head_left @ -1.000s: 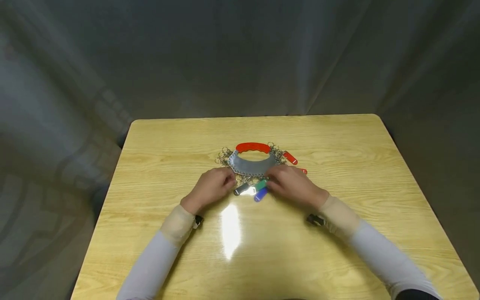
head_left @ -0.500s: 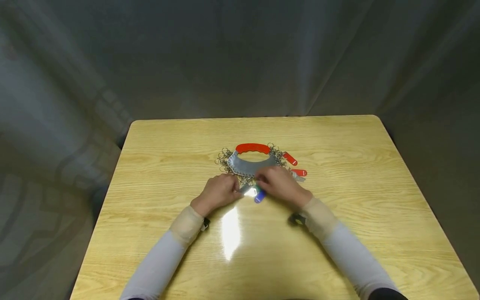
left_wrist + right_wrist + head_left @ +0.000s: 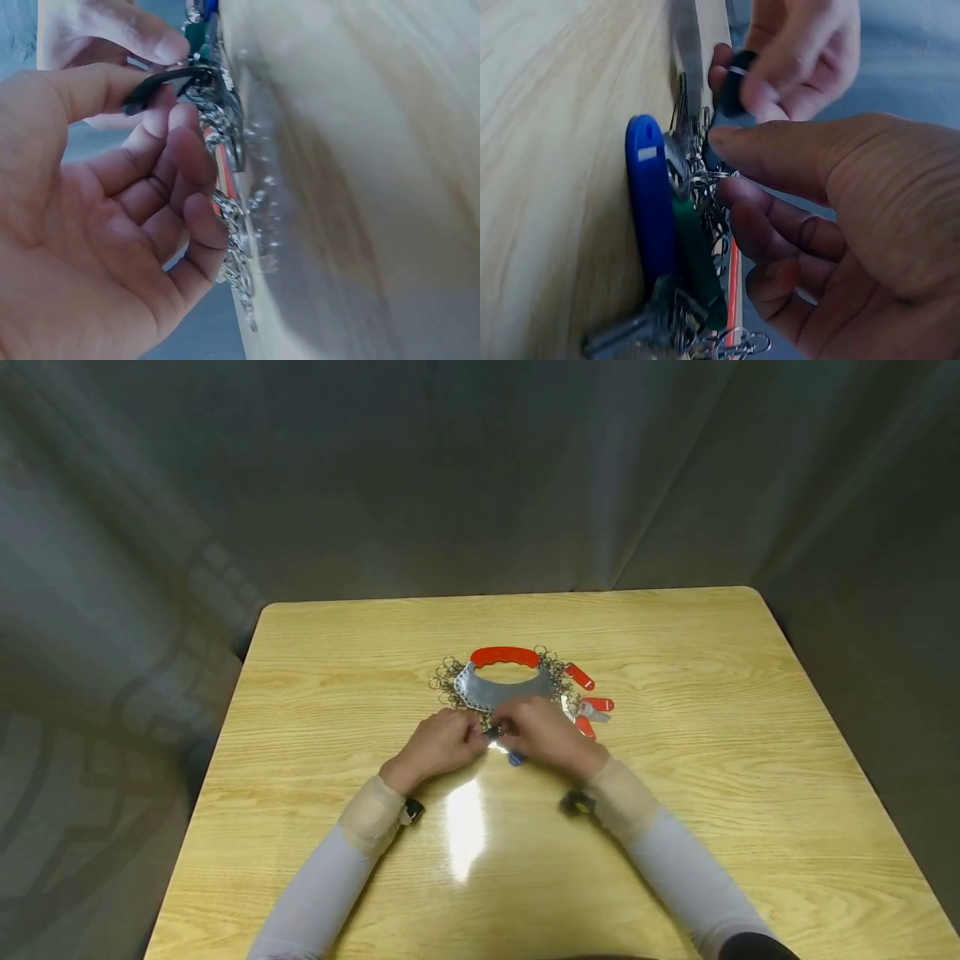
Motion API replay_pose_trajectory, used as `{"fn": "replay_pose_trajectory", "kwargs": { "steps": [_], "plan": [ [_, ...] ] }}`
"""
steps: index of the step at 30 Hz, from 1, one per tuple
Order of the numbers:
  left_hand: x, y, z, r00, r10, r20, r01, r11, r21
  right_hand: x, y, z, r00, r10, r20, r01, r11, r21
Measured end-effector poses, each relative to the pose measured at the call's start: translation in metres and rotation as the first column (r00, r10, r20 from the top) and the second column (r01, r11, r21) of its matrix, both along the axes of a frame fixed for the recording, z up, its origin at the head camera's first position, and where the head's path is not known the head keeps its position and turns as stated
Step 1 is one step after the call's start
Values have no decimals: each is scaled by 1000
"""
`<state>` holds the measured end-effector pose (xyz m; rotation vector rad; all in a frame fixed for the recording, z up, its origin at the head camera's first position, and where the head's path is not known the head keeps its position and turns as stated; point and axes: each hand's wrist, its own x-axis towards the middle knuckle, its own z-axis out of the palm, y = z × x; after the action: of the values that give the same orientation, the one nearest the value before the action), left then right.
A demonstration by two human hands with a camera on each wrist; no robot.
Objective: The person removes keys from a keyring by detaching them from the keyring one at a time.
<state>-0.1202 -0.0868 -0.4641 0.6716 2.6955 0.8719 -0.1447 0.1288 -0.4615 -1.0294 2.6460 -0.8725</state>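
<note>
A curved metal plate (image 3: 487,690) with a red handle (image 3: 505,655) lies on the table, small rings along its edge. Below its lower edge, my left hand (image 3: 442,742) pinches a black tag (image 3: 154,86) between thumb and finger. Close beside it, my right hand (image 3: 543,733) has thumb and forefinger at a small metal ring (image 3: 712,177) near that tag; whether they grip it is unclear. A blue tag (image 3: 649,202) and a green tag (image 3: 697,259) lie by the right hand in the right wrist view.
Red tags (image 3: 580,677) lie to the right of the plate, with a key (image 3: 597,713) near them. More rings (image 3: 447,681) cluster at the plate's left end. Behind the wooden table (image 3: 360,643) hangs a grey curtain (image 3: 480,477).
My right hand has moved left, toward my left hand, uncovering red tags. My left hand has shifted slightly right and down and has taken hold of the black tag. The plate stays in place.
</note>
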Motion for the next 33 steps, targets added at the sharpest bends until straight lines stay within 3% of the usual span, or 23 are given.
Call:
{"fn": "replay_pose_trajectory", "kwargs": {
  "steps": [5,13,18,21,27,33],
  "plan": [
    [0,4,5,999,45,21,-46,997,60,1,-7,0,997,9,-71,-8,1000,23],
    [-4,6,8,996,95,5,-94,989,116,2,-10,-2,998,-42,-35,43,999,29],
    [-8,5,12,992,124,-7,-122,984,129,0,-6,-2,998,-58,24,58,998,-19],
    [-12,4,15,992,126,-32,-121,986,115,-2,-4,0,996,-61,58,64,997,-52],
    [-19,5,13,993,114,-33,-110,988,105,-4,-1,4,995,-90,46,93,992,-83],
    [-21,7,9,998,47,-37,-43,994,96,-6,1,5,991,-124,49,129,986,-108]
  ]
}}
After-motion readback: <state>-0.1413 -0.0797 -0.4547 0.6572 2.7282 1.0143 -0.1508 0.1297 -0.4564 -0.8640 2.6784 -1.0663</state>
